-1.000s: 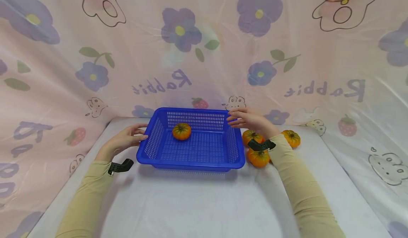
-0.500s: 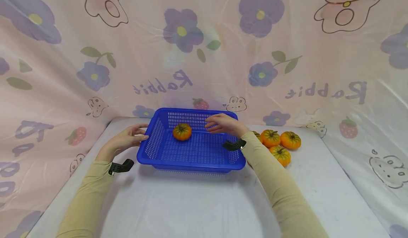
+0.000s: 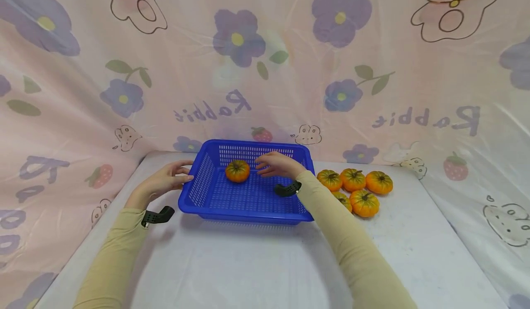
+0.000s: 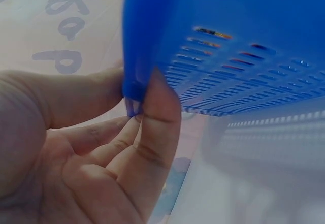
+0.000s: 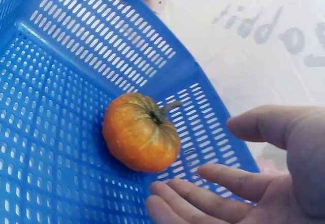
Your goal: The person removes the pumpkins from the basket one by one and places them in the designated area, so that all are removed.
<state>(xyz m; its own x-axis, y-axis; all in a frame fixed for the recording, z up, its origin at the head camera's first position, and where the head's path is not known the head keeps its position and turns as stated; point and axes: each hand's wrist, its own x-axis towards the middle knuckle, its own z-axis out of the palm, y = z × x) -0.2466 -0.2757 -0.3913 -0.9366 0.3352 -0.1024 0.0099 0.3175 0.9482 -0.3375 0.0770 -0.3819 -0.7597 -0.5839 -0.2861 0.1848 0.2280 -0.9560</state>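
A blue plastic basket (image 3: 248, 216) with slotted walls stands on the table. One small orange pumpkin (image 3: 238, 171) with a green-streaked top lies inside it, toward the back left. My left hand (image 3: 159, 182) grips the basket's left rim; in the left wrist view, the thumb and fingers (image 4: 160, 127) pinch the rim from both sides. Over the inside of the basket, to the right of the pumpkin, is my right hand (image 3: 280, 164). Its fingers are spread and hold nothing. The right wrist view has the pumpkin (image 5: 141, 132) just beyond the fingertips, apart from them.
Right of the basket, several more pumpkins (image 3: 364, 203) lie close together on the white-covered table (image 3: 248, 267). One of them is partly hidden by the right sleeve. A printed curtain (image 3: 290, 79) hangs behind and along the sides of the table.
My right hand has moved left from above the basket's right rim to over its inside, uncovering the pumpkins on the right. The left hand, basket and pumpkin inside have stayed in place.
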